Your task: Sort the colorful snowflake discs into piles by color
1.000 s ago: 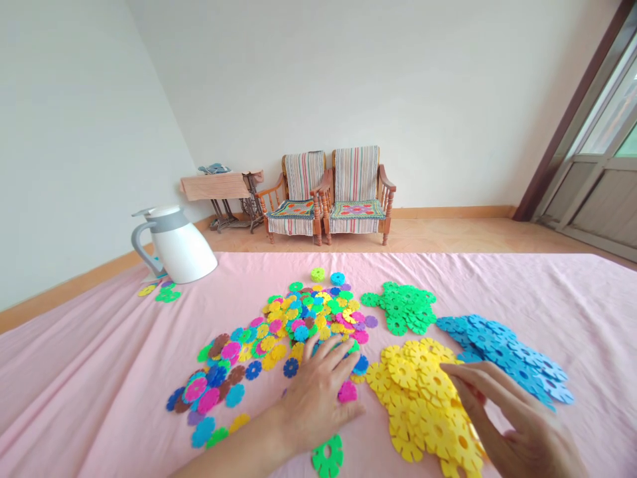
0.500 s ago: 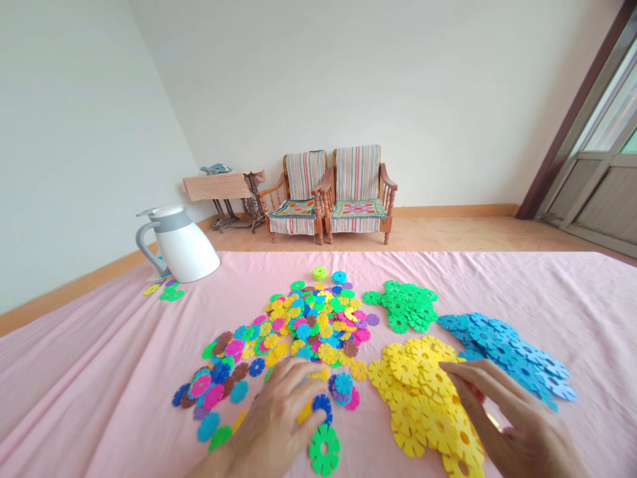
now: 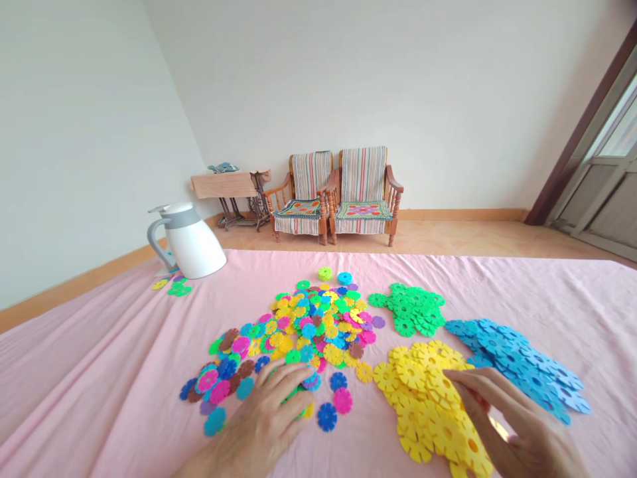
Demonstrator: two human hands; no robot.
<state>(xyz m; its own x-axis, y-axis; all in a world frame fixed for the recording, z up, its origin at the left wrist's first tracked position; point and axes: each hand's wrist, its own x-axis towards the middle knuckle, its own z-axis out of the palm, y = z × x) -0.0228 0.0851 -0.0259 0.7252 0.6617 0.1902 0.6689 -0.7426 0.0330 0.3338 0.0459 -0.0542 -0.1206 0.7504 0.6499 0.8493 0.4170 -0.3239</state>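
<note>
Across pink cloth (image 3: 89,378), colored plastic discs (image 3: 318,325), striped armchairs (image 3: 362,192) beyond

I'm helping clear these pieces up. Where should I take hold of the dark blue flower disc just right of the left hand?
Pinch the near rim of the dark blue flower disc with the fingers, coming down from the near side. It lies flat on the pink sheet, and the left hand and a pink disc crowd its other sides.
</note>
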